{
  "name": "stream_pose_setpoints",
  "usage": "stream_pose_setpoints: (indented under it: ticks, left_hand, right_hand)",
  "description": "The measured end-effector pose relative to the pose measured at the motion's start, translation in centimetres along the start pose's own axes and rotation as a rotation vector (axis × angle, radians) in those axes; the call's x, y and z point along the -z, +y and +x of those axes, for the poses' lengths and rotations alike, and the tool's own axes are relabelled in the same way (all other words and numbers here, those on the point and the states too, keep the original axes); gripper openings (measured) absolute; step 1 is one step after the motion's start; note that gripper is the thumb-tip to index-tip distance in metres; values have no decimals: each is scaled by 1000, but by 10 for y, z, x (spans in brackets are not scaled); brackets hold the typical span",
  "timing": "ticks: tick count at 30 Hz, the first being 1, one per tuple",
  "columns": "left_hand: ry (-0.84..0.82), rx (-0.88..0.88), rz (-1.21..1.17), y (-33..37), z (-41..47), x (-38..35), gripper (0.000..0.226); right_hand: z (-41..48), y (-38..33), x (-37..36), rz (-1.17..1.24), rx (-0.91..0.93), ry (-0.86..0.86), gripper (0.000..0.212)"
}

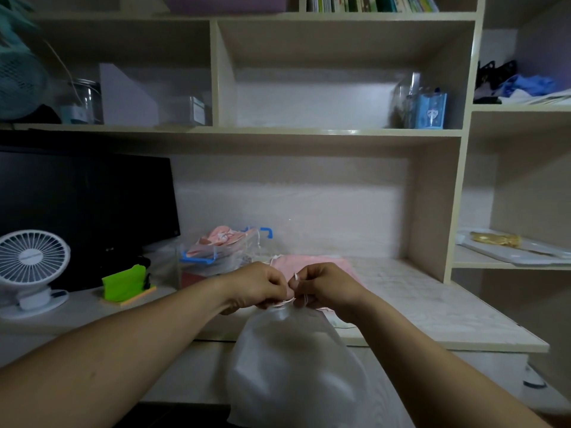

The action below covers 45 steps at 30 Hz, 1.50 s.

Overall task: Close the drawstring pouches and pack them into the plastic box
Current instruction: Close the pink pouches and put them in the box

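White drawstring pouch point(290, 366) hangs in front of the desk's point(432, 313) near edge, its gathered mouth held up between both hands. The left hand point(259, 287) pinches the neck with curled fingers; the right hand point(327, 287), just beside it, pinches the thin cord point(295, 277), which loops up above its knuckles. Behind the hands a pink pouch point(318, 264) lies flat on the desk. Further back and to the left stands the clear plastic box point(234, 257) with blue clips, pink pouches piled inside. At the desk's left edge are a white fan point(32, 261) and a dark monitor point(86, 205).
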<state>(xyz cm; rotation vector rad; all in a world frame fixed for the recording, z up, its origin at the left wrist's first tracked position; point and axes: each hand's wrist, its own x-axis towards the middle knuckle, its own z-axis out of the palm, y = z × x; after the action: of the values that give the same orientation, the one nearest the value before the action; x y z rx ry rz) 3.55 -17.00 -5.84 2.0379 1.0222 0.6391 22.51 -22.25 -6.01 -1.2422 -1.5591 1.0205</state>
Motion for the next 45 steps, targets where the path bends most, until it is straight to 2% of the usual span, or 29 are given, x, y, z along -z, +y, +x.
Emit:
stream_pose_setpoints:
  ticks: [4, 6, 10, 13, 15, 18, 20, 24, 26, 30, 36, 39, 42, 45]
  left_hand:
    - [65, -87, 17, -7, 3, -2, 14]
    - [80, -109, 53, -9, 3, -1, 22]
    - [80, -120, 172, -9, 3, -1, 21]
    - [151, -85, 172, -9, 4, -5, 30]
    - [191, -78, 150, -8, 4, -9, 28]
    - [248, -106, 174, -8, 4, -14, 12]
    - [257, -127, 187, -10, 3, -16, 19]
    - [204, -134, 180, -11, 3, -14, 20]
    - [162, -125, 178, -12, 4, -9, 11]
    - [96, -82, 119, -8, 2, 0, 24]
    - [40, 1, 59, -6, -4, 12, 19]
    - [63, 21, 230, -15, -8, 22, 21]
    - [100, -46, 528, -20, -10, 25, 26]
    - [90, -126, 847, -29, -9, 29, 22]
  right_hand:
    - [3, 1, 2, 7, 32, 6, 14]
    - [3, 1, 3, 6, 52, 9, 16]
    - [6, 2, 2, -3, 98, 26, 8]
    - [8, 1, 0, -29, 141, 55, 7]
    - [8, 1, -3, -53, 182, 74, 10]
    - [10, 2, -9, -98, 236, 104, 13]
    - [11, 4, -11, -125, 262, 119, 10]
    - [12, 6, -11, -104, 287, 96, 12]
    - [12, 7, -9, -52, 268, 83, 15]
    - [11, 9, -1, -37, 222, 90, 10]
    - [10, 14, 7, 97, 176, 162, 15]
    - [10, 16, 19, 46, 149, 195, 17]
    - [11, 19, 21, -22, 137, 205, 22]
    - [15, 24, 20, 1, 149, 241, 23]
